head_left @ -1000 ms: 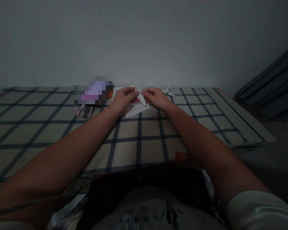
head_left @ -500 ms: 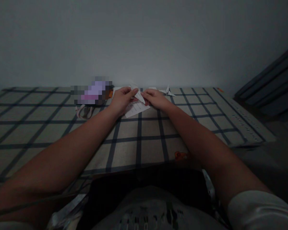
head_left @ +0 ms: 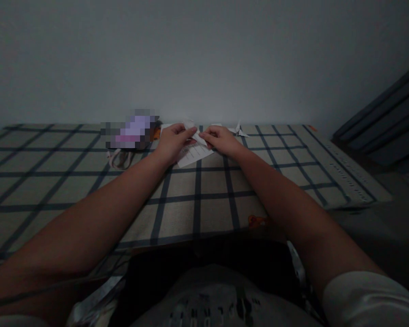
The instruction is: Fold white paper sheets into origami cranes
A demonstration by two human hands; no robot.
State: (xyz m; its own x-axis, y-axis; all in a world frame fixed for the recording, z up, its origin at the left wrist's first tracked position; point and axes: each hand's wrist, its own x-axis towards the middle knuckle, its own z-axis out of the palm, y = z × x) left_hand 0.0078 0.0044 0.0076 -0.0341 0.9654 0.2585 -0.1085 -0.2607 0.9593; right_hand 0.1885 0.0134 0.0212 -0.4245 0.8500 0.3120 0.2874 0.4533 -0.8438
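Between both hands is a small piece of folded white paper, held just above a flat paper sheet. My left hand pinches its left side with thumb and fingers. On the other side, my right hand grips the paper between thumb and bent fingers. The flat sheet, with faint printed lines, lies partly hidden under the hands. Just beyond my right hand rests a pointed folded-paper figure, like an origami crane.
A checked cloth covers the table, which meets a grey wall. To the left lies a blurred-out phone-like object with a looped strap. An orange print shows near the front edge. Dark slatted furniture stands at right.
The folded paper has turned slightly between my fingers, and its pointed lower tip shows less. Both hands stay in nearly the same place.
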